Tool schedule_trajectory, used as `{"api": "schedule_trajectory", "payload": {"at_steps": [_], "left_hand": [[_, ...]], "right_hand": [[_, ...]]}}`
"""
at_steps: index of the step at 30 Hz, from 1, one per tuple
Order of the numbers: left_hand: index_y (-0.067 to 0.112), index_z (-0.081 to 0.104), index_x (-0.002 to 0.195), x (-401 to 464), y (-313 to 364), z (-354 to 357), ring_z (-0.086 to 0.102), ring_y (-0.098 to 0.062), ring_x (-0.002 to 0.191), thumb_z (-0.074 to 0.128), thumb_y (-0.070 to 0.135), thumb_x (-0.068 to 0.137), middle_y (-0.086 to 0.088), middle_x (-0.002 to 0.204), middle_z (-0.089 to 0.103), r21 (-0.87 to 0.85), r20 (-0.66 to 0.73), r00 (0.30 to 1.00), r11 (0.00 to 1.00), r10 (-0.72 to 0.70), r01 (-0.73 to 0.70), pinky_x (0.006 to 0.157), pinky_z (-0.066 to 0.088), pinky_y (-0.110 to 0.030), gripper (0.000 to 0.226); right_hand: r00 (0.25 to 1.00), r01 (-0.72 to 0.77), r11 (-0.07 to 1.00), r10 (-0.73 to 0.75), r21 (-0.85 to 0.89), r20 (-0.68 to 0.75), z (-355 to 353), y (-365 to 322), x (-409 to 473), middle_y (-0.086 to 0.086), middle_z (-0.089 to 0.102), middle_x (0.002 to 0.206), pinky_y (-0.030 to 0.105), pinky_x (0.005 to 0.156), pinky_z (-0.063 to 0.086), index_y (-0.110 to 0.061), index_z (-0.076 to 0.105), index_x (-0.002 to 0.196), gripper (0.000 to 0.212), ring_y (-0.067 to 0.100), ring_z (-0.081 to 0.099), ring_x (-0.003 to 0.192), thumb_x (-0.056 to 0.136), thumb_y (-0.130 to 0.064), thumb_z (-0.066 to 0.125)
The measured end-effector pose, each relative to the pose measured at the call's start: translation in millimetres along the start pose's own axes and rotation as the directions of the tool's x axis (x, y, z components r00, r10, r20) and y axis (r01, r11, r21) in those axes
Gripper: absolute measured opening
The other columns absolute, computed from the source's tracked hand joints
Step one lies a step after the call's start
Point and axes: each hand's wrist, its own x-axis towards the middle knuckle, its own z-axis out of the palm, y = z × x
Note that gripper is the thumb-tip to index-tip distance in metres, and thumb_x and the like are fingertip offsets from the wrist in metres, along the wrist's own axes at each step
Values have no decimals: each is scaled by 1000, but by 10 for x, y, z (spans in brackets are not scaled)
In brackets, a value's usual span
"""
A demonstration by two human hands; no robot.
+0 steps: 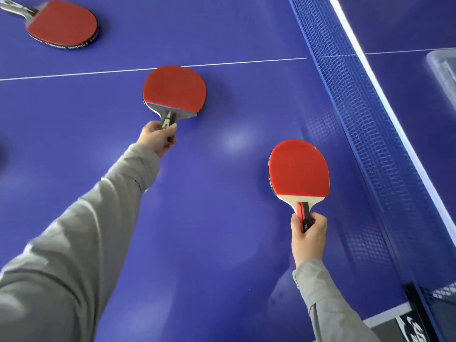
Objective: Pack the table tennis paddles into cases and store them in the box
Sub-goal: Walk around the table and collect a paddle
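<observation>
Your left grip [158, 138] is curled round the grey-and-black handle of one paddle [174, 88], and your right grip [308, 233] is wrapped round the red-and-black handle of a second paddle [299, 169]. Both blades point away from your grips, red rubber up, over the blue desk [222, 218]; whether they are resting on it or lifted just clear cannot be told from here. A third paddle [63, 23] lies flat on the desk, well beyond your left grip and off to its left, untouched.

Beyond your right grip, across the net [357, 114], the corner of a clear plastic box [441, 70] shows at the edge of view. No cases are in sight.

These paddles should be light and stiff, so one hand each is plenty. The handle is the right place to hold: it gives you control of the blade's angle and keeps your fingers off the rubber, which is grippy, marks easily and will likely drag against a case lining. When you reach the cases, slide each blade in head first. Packing has hardly begun: no paddle is cased or boxed.
</observation>
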Motion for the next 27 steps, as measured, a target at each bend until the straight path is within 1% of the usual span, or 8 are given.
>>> {"api": "schedule_trajectory", "payload": {"at_steps": [2, 8, 11, 15, 18, 21, 24, 27], "left_hand": [[17, 44, 80, -308, -258, 30, 48, -3, 40, 57, 5, 91, -3, 65, 43, -26, -17, 1000, 1000, 8, -8, 52, 39, -23, 21], [19, 48, 88, -1633, -1289, 57, 45, -6, 45, 67, 10, 81, 3, 58, 46, -68, -72, 997, 998, 9, -14, 52, 38, -25, 22], [19, 48, 88, -2284, -1750, 83, 45, -6, 45, 66, 24, 71, 10, 52, 48, -83, -123, 992, 996, -30, 20, 51, 39, -22, 26], [18, 49, 89, -2902, -2216, 186, 45, -6, 46, 66, 26, 70, 8, 54, 47, -113, -208, 975, 992, -75, 52, 53, 40, -23, 27], [19, 49, 89, -3137, -2367, 278, 45, -9, 49, 69, 22, 73, 12, 53, 49, -110, -246, 965, 992, -92, 67, 56, 39, -25, 26], [19, 50, 90, -3183, -2377, 327, 51, -12, 56, 70, 10, 83, 2, 65, 52, -56, -269, 957, 994, -108, 96, 60, 45, -26, 23], [13, 55, 95, -3187, -2306, 290, 53, -16, 61, 67, 15, 86, -1, 68, 53, -7, -250, 958, 989, -143, 146, 75, 50, -36, 15], [8, 59, 106, -3249, -2227, 197, 52, -20, 74, 67, 13, 82, -3, 77, 54, -129, -193, 959, 974, -210, 187, 89, 46, -40, 26]], "right_hand": [[1000, 0, 1000, 0, 14, 23, -42, 23, -75, 5, 50, 95, 32, 67, 41, -9, 46, 99, 25, 11, 52, 71, 87, -23, 63], [992, 17, 998, -25, 64, 124, -227, 175, -374, 6, 50, 95, 32, 69, 40, -8, 46, 99, 24, 21, 52, 78, 88, -21, 63], [982, 49, 997, -60, 65, 179, -365, 293, -552, 4, 51, 94, 31, 68, 41, -7, 47, 100, 25, 18, 52, 76, 88, -21, 63], [959, 75, 995, -90, 67, 267, -518, 479, -806, 1, 51, 88, 31, 67, 41, -13, 45, 97, 22, 10, 51, 73, 87, -21, 63], [938, 95, 993, -113, 72, 327, -541, 595, -979, -5, 49, 84, 26, 65, 38, -14, 44, 95, 22, 8, 51, 72, 87, -20, 64], [913, 120, 990, -142, 80, 383, -496, 641, -1122, -5, 48, 83, 21, 63, 36, -14, 44, 94, 23, 6, 50, 71, 86, -19, 65], [885, 139, 984, -174, 113, 432, -420, 606, -1253, -1, 48, 84, 11, 59, 37, -12, 43, 93, 23, 8, 48, 70, 87, -17, 64], [863, 160, 978, -205, 137, 462, -309, 495, -1390, 5, 49, 88, 21, 64, 38, -12, 42, 91, 23, 18, 49, 73, 87, -18, 64]]}}
